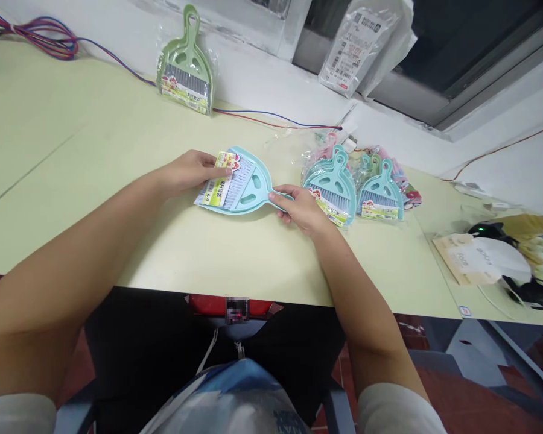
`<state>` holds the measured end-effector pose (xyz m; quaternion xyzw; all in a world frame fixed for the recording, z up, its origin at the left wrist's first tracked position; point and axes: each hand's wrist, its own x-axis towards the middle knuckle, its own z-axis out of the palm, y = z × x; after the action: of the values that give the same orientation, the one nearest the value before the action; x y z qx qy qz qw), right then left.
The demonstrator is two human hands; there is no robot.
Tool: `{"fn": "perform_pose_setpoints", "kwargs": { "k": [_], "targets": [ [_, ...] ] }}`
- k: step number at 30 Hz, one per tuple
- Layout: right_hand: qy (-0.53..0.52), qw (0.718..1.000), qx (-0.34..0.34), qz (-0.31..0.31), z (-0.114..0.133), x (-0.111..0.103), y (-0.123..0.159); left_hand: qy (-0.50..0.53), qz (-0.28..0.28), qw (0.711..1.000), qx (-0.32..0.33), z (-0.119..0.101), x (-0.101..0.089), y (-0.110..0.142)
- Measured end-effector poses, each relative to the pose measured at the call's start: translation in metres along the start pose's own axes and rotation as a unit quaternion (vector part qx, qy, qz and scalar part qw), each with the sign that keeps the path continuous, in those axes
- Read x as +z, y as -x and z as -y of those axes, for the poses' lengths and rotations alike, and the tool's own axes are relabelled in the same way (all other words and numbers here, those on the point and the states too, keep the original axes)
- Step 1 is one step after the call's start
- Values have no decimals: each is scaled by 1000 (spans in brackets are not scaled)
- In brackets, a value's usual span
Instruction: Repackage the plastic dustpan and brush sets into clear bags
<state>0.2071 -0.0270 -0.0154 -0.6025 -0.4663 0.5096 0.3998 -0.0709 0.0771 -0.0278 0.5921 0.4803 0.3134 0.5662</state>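
Note:
A light-blue dustpan (pixel 265 181) with a small brush (pixel 239 181) set in it lies on its side just over the table in front of me. A printed label card (pixel 221 181) covers part of the bristles. My left hand (pixel 194 172) grips the wide end, its thumb pressed on the label and its fingers behind the pan. Closed round the handle at the other end is my right hand (pixel 298 208). Beyond that hand stand more wrapped blue dustpan sets (pixel 332 187), and another blue set (pixel 381 191) beside them.
A green dustpan set (pixel 185 66) in clear wrap leans on the wall at the back. Red and blue cables (pixel 271 117) run along the wall. A white package (pixel 355 45) rests by the window. Paper packets (pixel 466 259) and black items lie at the far right.

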Motion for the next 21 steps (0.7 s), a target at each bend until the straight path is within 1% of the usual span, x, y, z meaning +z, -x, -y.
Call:
{"fn": "perform_pose_setpoints", "kwargs": {
  "k": [2, 3, 5, 6, 8, 10, 12, 13, 15, 16, 18, 20, 21],
  "targets": [
    [10, 1000, 11, 8, -1, 1, 1, -2, 22, 1000, -6, 1, 4, 0],
    [8, 1000, 11, 8, -2, 2, 1, 0, 21, 1000, -6, 2, 5, 0],
    [0, 1000, 6, -1, -1, 2, 1, 15, -2, 1000, 0, 4, 2, -3],
    [-3, 1000, 3, -9, -1, 1, 1, 20, -18, 1000, 2, 5, -1, -5],
    [-4, 1000, -1, -22, 2, -4, 1, 17, -70, 997, 0, 7, -11, -9],
    [-2, 999, -10, -30, 7, -11, 2, -3, -122, 992, -15, 10, -23, -14],
    [-3, 999, -24, -43, 11, -18, 3, -58, -173, 983, -24, 13, -35, -19],
    [-6, 998, -31, -51, 12, -21, 3, -101, -196, 975, -17, 16, -41, -22],
    [-14, 997, -42, -61, 13, -25, 3, -215, -229, 949, 25, 22, -50, -26],
    [-18, 997, -45, -64, 14, -26, 3, -273, -230, 932, 56, 25, -52, -27],
    [-19, 997, -48, -62, 13, -25, 3, -360, -205, 904, 108, 31, -54, -30],
    [-16, 997, -47, -57, 12, -22, 4, -402, -167, 890, 136, 36, -54, -32],
    [-14, 997, -46, -53, 12, -21, 4, -408, -147, 890, 143, 38, -55, -32]
  ]
}}
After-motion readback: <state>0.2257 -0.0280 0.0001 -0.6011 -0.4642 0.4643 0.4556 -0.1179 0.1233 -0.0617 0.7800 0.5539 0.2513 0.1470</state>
